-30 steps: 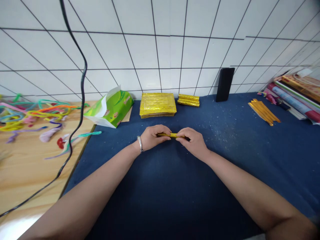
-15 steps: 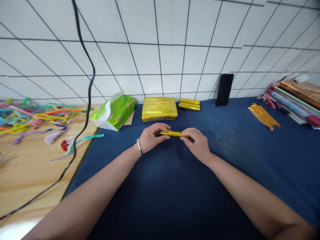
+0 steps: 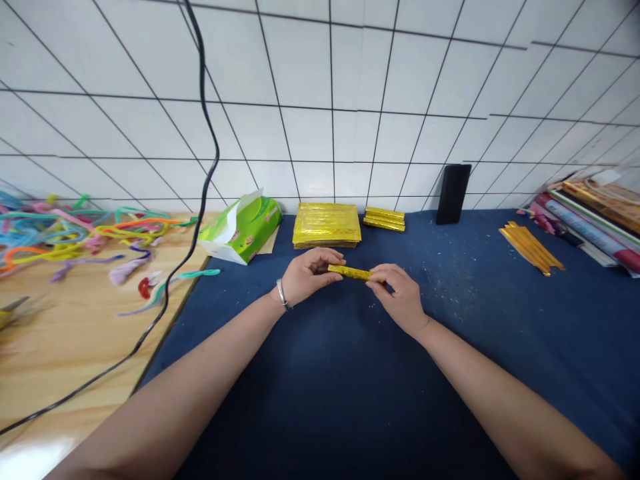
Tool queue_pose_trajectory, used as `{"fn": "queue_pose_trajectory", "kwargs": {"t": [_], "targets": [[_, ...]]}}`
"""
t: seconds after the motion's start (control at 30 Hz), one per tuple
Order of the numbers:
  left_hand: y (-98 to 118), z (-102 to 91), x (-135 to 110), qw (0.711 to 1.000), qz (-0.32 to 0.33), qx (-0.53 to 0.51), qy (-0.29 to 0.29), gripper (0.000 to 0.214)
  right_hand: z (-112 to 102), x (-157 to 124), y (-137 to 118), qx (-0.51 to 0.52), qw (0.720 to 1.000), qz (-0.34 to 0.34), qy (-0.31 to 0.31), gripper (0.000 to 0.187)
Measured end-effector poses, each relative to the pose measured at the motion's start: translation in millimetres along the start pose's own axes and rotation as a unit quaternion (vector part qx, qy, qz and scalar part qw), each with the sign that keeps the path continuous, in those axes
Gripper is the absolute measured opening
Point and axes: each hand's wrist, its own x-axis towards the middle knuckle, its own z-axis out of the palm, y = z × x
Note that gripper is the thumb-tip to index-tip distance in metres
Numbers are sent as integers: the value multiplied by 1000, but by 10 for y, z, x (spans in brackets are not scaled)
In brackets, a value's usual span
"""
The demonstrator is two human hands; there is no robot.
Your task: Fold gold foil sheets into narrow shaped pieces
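Between both hands I hold a narrow strip of folded gold foil paper (image 3: 354, 273), one end in each hand. My left hand (image 3: 311, 275), with a silver bracelet at the wrist, pinches the left end between thumb and fingers. The right end is pinched by my right hand (image 3: 398, 293). Just beyond lies a stack of gold foil sheets (image 3: 327, 223). To its right is a small folded gold foil piece (image 3: 385, 218) with ridges along it. All of this is over a dark blue cloth (image 3: 320, 400).
A green tissue pack (image 3: 250, 227) lies at the back left. Tangled colourful pipe cleaners (image 3: 100, 230) cover part of the wooden table (image 3: 75, 347). A black cable (image 3: 205, 180) hangs down left. A black phone-like slab (image 3: 453, 193) leans on the wall; orange-gold strips (image 3: 533, 248) and books (image 3: 590, 217) lie right.
The view has shifted, so everything sits slightly further right and lower. The gold strip has turned a little, its broader face now showing more. Both hands keep their grip on it.
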Motion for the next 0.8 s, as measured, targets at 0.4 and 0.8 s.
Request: {"fn": "queue_pose_trajectory", "kwargs": {"t": [0.4, 0.8], "targets": [[-122, -115, -10, 998, -9, 15, -54, 24, 16, 6, 24, 6, 999, 27, -22, 6], [-185, -424, 51, 958, 18, 233, -165, 16, 79, 2, 90, -62, 988, 28, -137, 14]]}}
